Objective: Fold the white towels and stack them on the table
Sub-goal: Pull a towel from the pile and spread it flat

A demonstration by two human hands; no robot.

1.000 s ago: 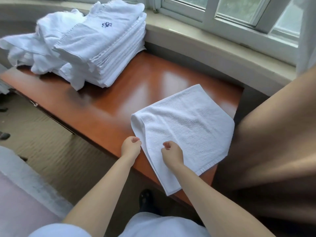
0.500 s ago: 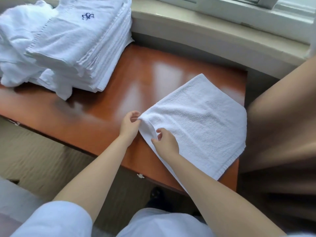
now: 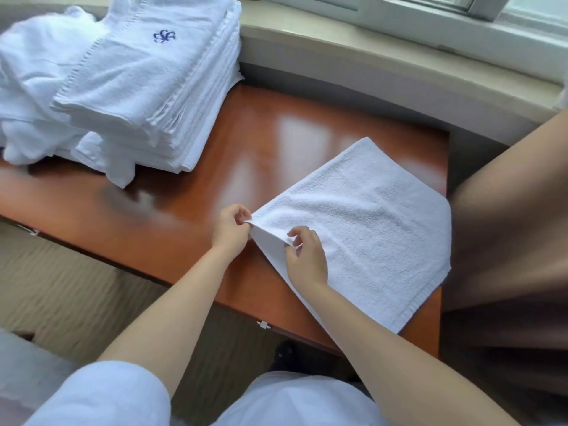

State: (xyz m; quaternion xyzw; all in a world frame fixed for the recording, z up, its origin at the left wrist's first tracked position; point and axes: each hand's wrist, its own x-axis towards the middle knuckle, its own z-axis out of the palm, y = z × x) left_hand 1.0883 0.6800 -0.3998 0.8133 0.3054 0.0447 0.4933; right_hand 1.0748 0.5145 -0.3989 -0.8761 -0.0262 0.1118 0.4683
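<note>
Both hands pinch the near-left corner of a white towel (image 3: pixel 362 229): the left hand (image 3: pixel 230 230) has its thumb and fingers closed on the very tip of the corner, and the right hand (image 3: pixel 305 256) nips the same edge just beside it between thumb and forefinger, its other fingers loosely curled. The corner is raised slightly off the wood, showing a flap of the layer underneath, while the remainder of the towel lies flat and folded on the right end of the reddish-brown wooden table (image 3: pixel 190 216), its far-right edge reaching the table's end and its near edge running out over the front of the table. Well apart, on the far-left end of the table, stands a stack of folded white towels (image 3: pixel 147 87), the top one bearing a dark blue embroidered emblem (image 3: pixel 164 36). Against the left side of that stack lies a heap of unfolded white towels (image 3: pixel 33 84). Beyond the table runs a beige window sill (image 3: pixel 384 63).
</note>
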